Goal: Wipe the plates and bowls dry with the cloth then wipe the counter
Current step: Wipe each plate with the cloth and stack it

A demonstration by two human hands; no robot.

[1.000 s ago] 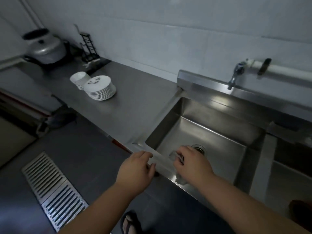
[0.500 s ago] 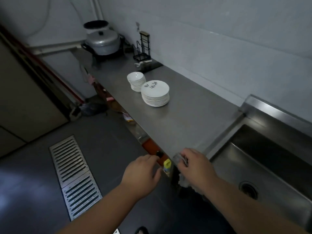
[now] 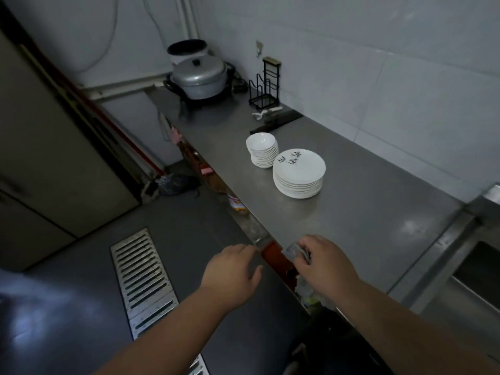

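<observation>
A stack of white plates (image 3: 299, 174) with black brush marks on the top one stands on the steel counter (image 3: 359, 212). A stack of white bowls (image 3: 262, 150) touches it on the far left side. My right hand (image 3: 323, 262) hovers over the counter's front edge and grips a crumpled grey cloth (image 3: 293, 251), part of which hangs below the hand. My left hand (image 3: 232, 272) is just off the counter edge, over the floor, fingers loosely curled and holding nothing. Both hands are well short of the dishes.
A lidded metal pot (image 3: 200, 77) sits on a burner at the counter's far end, beside a black wire rack (image 3: 265, 85) and a dark board (image 3: 276, 120). The sink (image 3: 476, 277) is at the right. A floor drain grate (image 3: 140, 282) lies to the left.
The view has swung left from the sink to the counter. Both hands have moved with it from over the sink rim to the counter's front edge, the right still holding the cloth.
</observation>
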